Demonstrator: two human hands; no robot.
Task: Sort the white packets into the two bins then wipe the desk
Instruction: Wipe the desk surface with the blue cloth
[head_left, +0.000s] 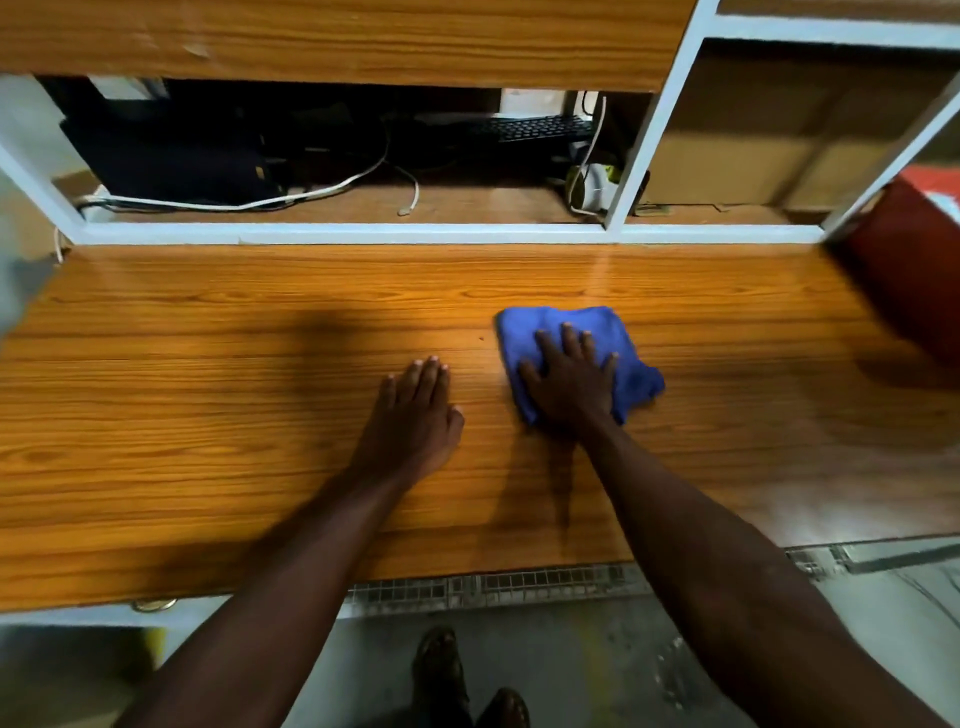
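The right hand (571, 379) presses a blue cloth (631, 358) flat on the desk (208, 415); the left hand (415, 410) rests beside.

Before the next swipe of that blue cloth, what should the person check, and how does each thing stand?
1. Right hand flat on blue cloth: ok.
2. Cloth lying on the wooden desk: ok.
3. Left hand resting flat, apart from the cloth: ok.
4. White packets off the desk: ok, none in view.
5. Red box at the right edge, out of the cloth's way: ok for now.
6. Desk already clean: cannot tell.
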